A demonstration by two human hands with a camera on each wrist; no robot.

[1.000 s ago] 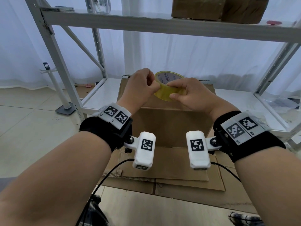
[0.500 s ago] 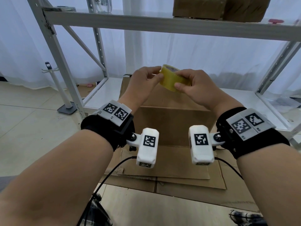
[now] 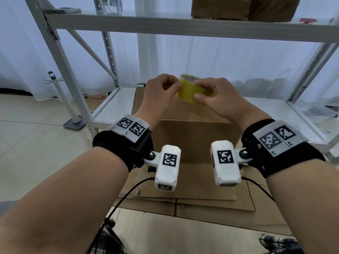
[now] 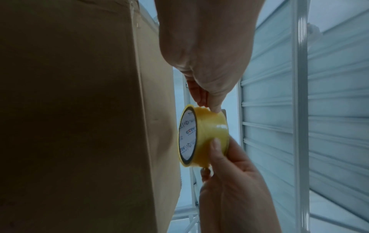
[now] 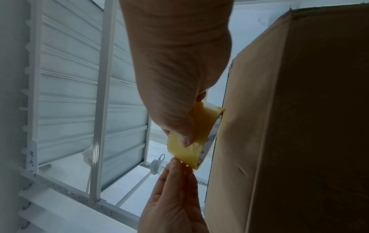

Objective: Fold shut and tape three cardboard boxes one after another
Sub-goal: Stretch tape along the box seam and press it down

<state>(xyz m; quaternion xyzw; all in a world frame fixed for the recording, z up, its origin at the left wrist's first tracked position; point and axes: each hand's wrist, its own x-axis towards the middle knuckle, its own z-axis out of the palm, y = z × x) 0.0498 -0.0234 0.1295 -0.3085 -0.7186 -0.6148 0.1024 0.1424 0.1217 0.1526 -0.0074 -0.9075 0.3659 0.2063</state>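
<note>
Held up above the cardboard box point(image 3: 192, 138) — a yellow tape roll point(image 3: 190, 92), gripped by the right hand point(image 3: 222, 99), thumb on the near band and fingers curled over the top rim. At the roll's 9 o'clock edge, the left hand point(image 3: 161, 94), fingertips drawn together and pinching at the band; whether a loose tape end is caught between them cannot be told. In the left wrist view, printed white core of the tape roll point(image 4: 201, 137) turned toward the box wall point(image 4: 79, 118), left fingertips point(image 4: 213, 107) touching the roll at 12 o'clock, right thumb point(image 4: 217, 149) pressed on it at 5 o'clock. In the right wrist view, roll point(image 5: 201, 130) just beside the box side point(image 5: 279, 126), not clearly touching.

Box standing on flattened cardboard sheets point(image 3: 201, 197) on the floor, top flaps appearing folded shut, directly at 12 o'clock from the wrists. Behind it — a white metal shelf rack point(image 3: 165, 24), two more brown boxes point(image 3: 238, 8) on its upper shelf at 1 o'clock.
</note>
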